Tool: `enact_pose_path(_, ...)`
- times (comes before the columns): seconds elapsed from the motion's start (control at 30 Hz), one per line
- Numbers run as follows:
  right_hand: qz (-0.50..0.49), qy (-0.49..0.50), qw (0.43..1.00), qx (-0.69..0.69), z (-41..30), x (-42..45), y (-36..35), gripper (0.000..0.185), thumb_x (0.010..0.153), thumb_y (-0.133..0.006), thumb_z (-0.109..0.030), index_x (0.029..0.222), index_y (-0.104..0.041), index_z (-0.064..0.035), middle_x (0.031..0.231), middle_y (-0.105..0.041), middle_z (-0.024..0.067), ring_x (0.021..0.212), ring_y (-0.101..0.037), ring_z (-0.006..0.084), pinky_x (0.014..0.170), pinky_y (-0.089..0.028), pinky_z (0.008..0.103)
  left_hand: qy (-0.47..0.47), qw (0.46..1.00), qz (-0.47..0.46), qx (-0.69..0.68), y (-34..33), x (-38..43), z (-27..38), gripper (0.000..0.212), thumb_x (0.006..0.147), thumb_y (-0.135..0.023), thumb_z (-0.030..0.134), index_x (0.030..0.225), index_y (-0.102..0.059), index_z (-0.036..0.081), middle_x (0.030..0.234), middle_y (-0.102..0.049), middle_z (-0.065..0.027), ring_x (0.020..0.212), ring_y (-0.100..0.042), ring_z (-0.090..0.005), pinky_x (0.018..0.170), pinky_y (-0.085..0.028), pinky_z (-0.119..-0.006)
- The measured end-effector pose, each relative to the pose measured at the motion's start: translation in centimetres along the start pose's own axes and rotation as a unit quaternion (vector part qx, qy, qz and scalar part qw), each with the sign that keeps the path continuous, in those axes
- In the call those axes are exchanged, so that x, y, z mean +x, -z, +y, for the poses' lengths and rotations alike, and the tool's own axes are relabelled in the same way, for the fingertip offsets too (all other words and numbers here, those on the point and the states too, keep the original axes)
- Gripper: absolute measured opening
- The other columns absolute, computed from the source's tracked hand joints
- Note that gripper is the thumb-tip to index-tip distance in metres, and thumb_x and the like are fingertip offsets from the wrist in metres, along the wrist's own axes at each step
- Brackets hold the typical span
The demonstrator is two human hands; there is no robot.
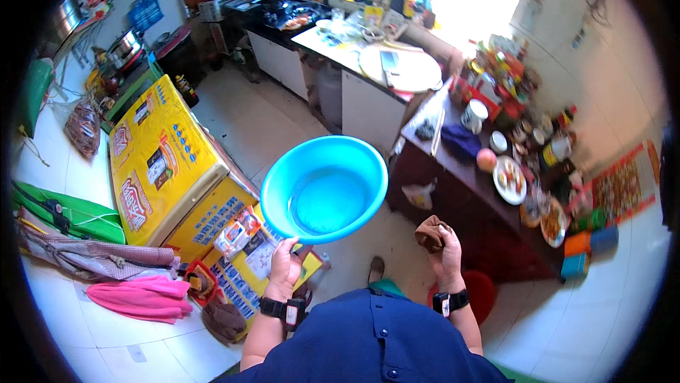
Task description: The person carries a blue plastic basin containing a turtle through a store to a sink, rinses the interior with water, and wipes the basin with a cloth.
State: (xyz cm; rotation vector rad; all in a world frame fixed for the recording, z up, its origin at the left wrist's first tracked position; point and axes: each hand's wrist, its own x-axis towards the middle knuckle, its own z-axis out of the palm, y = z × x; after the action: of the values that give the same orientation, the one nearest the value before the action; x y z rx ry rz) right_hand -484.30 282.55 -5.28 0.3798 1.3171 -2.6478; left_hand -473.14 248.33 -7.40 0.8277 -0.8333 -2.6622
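A round blue plastic basin is held out in front of me by my left hand, which grips its near rim. The basin tilts a little, and what it holds, if anything, cannot be told. Over to the right, my right hand is closed on a crumpled brown cloth, apart from the basin. Each wrist wears a black band with a small device.
A yellow chest freezer stands at left, with a pink cloth hanging nearby. At right, a dark red cabinet bears plates of food, cups and bottles. Beyond the tiled floor runs a counter with a round cutting board and a cleaver.
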Motion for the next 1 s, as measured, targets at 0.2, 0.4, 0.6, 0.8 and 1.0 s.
enact_pose_path(0.2,-0.171,-0.084,0.981,-0.034,-3.2,13.4,-6.6,0.024,0.091,-0.048,-0.011,0.110,-0.055,0.0020,0.103,-0.062,0.0116,0.093,-0.062,0.0209,0.084,-0.051,0.0318,-0.050,0.997,0.045,-0.031,-5.8,5.3,0.6,0.020,0.086,-0.056,0.007,0.105,-0.056,0.003,0.106,-0.058,-0.0069,0.101,-0.057,-0.0219,0.093,-0.050,-0.046)
enact_pose_path(0.4,-0.153,-0.141,0.976,-0.057,0.9,23.7,-12.4,0.024,0.092,-0.050,-0.010,0.113,-0.054,0.0009,0.105,-0.062,0.0116,0.094,-0.063,0.0208,0.084,-0.052,0.0325,-0.085,0.991,0.084,-0.062,-8.1,11.6,2.6,0.019,0.087,-0.056,0.009,0.106,-0.056,0.003,0.108,-0.059,-0.0072,0.100,-0.059,-0.0232,0.089,-0.052,-0.043)
enact_pose_path(0.6,-0.194,-0.170,0.966,-0.033,4.2,33.6,-22.8,0.023,0.094,-0.049,-0.014,0.112,-0.054,0.0001,0.102,-0.062,0.0112,0.092,-0.062,0.0207,0.083,-0.050,0.0318,-0.125,0.982,0.122,-0.072,-8.6,22.1,8.4,0.008,0.085,-0.058,0.008,0.093,-0.059,0.006,0.098,-0.062,-0.0057,0.093,-0.060,-0.0188,0.086,-0.053,-0.041)
enact_pose_path(0.8,-0.199,-0.199,0.959,-0.010,7.4,42.7,-34.1,0.024,0.094,-0.053,-0.023,0.104,-0.058,-0.0018,0.096,-0.064,0.0076,0.088,-0.062,0.0183,0.081,-0.049,0.0317,-0.130,0.984,0.107,-0.064,-8.9,32.3,17.1,0.012,0.086,-0.056,0.009,0.097,-0.060,0.008,0.099,-0.063,-0.0048,0.095,-0.060,-0.0190,0.084,-0.053,-0.040)
enact_pose_path(1.0,-0.194,-0.246,0.950,0.017,11.8,50.5,-43.8,0.024,0.094,-0.051,-0.023,0.103,-0.057,-0.0016,0.103,-0.063,0.0132,0.100,-0.061,0.0261,0.091,-0.048,0.0377,-0.140,0.980,0.139,-0.040,-8.4,41.3,24.4,0.019,0.088,-0.055,0.008,0.107,-0.056,0.009,0.103,-0.061,-0.0036,0.094,-0.060,-0.0176,0.085,-0.052,-0.038)
